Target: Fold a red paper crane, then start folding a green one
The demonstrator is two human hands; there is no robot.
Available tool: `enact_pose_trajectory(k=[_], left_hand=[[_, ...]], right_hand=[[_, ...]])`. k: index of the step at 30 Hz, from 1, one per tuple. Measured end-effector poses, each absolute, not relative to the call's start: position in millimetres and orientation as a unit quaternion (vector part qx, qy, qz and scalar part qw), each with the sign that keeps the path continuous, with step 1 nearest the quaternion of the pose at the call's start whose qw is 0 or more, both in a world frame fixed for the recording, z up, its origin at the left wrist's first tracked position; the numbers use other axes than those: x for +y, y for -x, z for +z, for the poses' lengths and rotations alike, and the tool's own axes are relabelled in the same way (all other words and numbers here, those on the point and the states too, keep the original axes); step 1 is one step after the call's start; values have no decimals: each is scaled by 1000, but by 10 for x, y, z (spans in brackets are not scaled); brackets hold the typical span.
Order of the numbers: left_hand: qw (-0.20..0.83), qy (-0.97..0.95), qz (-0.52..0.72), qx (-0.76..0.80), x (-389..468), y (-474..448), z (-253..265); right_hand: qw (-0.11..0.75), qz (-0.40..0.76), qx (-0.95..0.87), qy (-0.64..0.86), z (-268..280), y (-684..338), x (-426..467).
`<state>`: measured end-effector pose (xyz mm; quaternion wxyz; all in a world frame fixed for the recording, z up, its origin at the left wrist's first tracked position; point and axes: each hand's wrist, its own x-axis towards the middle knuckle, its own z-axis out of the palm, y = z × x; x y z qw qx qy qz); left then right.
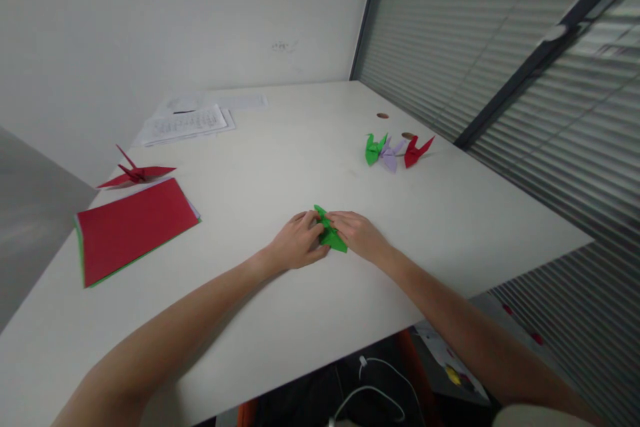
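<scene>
A piece of folded green paper (332, 239) lies on the white table (280, 320) between my two hands. My left hand (299, 239) curls over its left side, with the fingers closed on the paper. From the right, my right hand (361, 233) presses its fingers together on the upper part of the same paper. A wide green flap sticks out toward me and a narrow tip points away. The fingers cover the middle, so the finer folds there are hidden.
At the left are a stack of coloured sheets (137, 230), red on top, and a red paper crane (136, 174). Printed papers (187, 125) lie at the back left. Small green (373, 149), lilac (391, 155) and red (416, 152) cranes stand at the right, near two holes in the tabletop.
</scene>
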<state>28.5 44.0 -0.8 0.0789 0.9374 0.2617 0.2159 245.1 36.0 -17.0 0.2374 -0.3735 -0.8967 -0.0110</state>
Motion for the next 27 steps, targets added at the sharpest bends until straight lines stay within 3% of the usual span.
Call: enact_pose_trajectory(k=[15,27], left_hand=[[-6,-944,148,295,386,-287,14],[13,-939,167,301,401,-281,21]], right_hand=[[215,-12,-918,333,-86,-2446,346],[216,4,-919,331,-105,-2455,362]])
